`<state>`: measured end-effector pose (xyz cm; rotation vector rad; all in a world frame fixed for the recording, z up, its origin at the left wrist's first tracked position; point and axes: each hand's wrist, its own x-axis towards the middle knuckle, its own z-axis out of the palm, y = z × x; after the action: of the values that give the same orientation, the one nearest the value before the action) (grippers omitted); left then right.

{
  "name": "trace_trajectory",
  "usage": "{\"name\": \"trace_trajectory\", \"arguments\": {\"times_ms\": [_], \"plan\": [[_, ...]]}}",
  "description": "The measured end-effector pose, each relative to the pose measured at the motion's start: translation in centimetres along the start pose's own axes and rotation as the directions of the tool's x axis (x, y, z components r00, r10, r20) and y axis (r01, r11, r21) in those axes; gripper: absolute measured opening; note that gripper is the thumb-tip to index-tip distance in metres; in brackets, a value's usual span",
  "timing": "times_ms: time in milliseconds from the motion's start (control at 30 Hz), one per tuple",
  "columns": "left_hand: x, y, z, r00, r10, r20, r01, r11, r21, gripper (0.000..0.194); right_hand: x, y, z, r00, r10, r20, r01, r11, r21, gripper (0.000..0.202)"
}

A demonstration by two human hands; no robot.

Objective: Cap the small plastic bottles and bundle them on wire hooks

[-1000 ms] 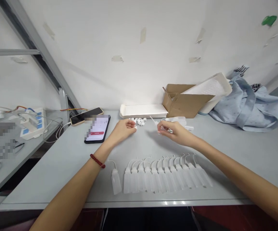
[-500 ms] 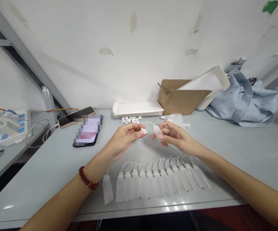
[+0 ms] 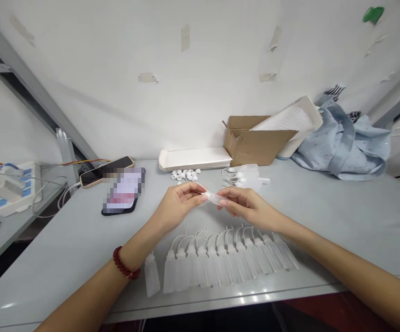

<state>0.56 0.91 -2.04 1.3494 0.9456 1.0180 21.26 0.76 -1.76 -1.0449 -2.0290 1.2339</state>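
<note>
Over the middle of the grey table, my right hand (image 3: 246, 204) grips a small translucent bottle (image 3: 215, 198) that points left. My left hand (image 3: 185, 200) pinches a white cap at the bottle's neck; the fingers partly hide it. A row of several similar bottles (image 3: 222, 265) with thin curved tubes lies below my hands, and a single bottle (image 3: 152, 275) lies at its left end. Behind my left hand is a pile of small white caps (image 3: 186, 174). More bottles with tubes (image 3: 246, 176) lie behind my right hand.
Two phones, one dark (image 3: 108, 171) and one with a lit screen (image 3: 125, 189), lie at the left beside a power strip (image 3: 16, 186). At the back are a white tray (image 3: 194, 158), an open cardboard box (image 3: 262, 145) and a light blue bag (image 3: 345, 143).
My hands have come closer together, and the cap in my left hand now meets the neck of the bottle in my right hand. The view has shifted slightly.
</note>
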Motion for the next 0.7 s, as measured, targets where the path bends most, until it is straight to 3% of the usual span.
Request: {"name": "trace_trajectory", "arguments": {"times_ms": [267, 533, 700], "plan": [[0.09, -0.21, -0.66, 0.991, -0.088, 0.097, 0.087, 0.996, 0.02, 0.015, -0.16, -0.36, 0.4, 0.992, -0.122, -0.039, 0.112, 0.973, -0.2, 0.021], [-0.21, 0.39, -0.49, 0.991, -0.063, 0.115, 0.034, 0.972, 0.232, 0.017, -0.42, -0.4, 0.49, 0.978, -0.204, -0.046, 0.179, 0.93, -0.321, 0.021], [-0.17, 0.34, -0.4, 0.988, -0.067, 0.14, 0.023, 0.954, 0.298, 0.028, -0.47, -0.53, 0.56, 0.97, -0.24, -0.044, 0.211, 0.914, -0.347, 0.02]]}}
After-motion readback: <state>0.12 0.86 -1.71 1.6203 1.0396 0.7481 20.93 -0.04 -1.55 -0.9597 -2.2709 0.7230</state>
